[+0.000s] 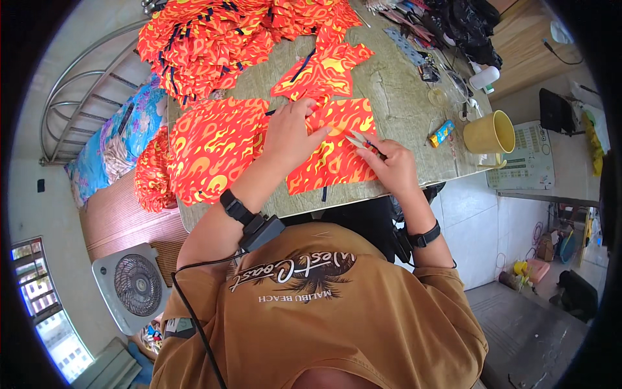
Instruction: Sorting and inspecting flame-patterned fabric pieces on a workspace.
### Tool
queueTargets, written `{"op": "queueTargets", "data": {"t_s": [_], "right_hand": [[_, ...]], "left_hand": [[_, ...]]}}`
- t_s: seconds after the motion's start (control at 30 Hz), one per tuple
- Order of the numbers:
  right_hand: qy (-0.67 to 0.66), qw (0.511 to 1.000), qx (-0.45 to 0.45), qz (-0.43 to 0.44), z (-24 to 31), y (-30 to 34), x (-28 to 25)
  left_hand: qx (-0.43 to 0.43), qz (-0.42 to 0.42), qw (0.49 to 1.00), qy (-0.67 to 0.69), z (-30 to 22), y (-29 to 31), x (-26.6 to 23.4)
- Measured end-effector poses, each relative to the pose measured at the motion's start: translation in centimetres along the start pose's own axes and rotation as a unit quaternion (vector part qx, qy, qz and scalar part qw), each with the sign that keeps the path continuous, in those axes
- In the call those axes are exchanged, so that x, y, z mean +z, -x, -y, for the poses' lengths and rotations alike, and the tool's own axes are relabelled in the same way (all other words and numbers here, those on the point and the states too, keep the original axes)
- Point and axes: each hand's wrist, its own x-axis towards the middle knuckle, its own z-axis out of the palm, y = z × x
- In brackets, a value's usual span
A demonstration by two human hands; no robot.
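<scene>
Red fabric pieces with a yellow and orange flame print lie on the table (pixel 395 84) before me. My left hand (pixel 293 135) rests over the near fabric panel (pixel 334 162), its fingers pinched on the cloth's upper edge. In my right hand (pixel 394 167) is a small pair of thread snips (pixel 357 141), blades pointing left toward my left fingers. A wider flame-print panel (pixel 217 149) lies flat to the left. Just beyond my left hand sits a crumpled piece (pixel 321 71) with a dark strip on it. A short dark strip (pixel 324 194) sticks out below the near panel.
A large heap of flame-print fabric (pixel 201 45) covers the table's far left. At right stand a yellow mug (pixel 489 133), a small yellow-and-blue packet (pixel 442 133) and a white bottle (pixel 484 78). A black plastic bag (pixel 466 29) lies far right. A grey fan (pixel 133 285) stands left of me.
</scene>
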Motion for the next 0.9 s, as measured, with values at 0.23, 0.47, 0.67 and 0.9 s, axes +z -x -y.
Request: {"op": "queueTargets", "data": {"t_s": [0.23,0.47,0.67,0.9], "right_hand": [[0.007,1.0,0.012,0.015,0.5,-0.1,-0.3],[-0.034,0.999,-0.013,-0.005,0.6,0.1,-0.1],[-0.038,0.999,0.002,-0.004,0.4,0.3,0.1],[-0.023,1.0,-0.003,0.002,0.3,0.4,0.1]], "left_hand": [[-0.036,0.063,0.997,-0.039,0.6,-1.4,0.0],[-0.111,-0.007,0.936,0.335,4.2,-1.1,-0.2],[-0.268,0.018,0.854,0.446,5.8,-0.1,-4.5],[-0.304,0.112,0.834,0.447,7.4,2.4,-11.4]]}}
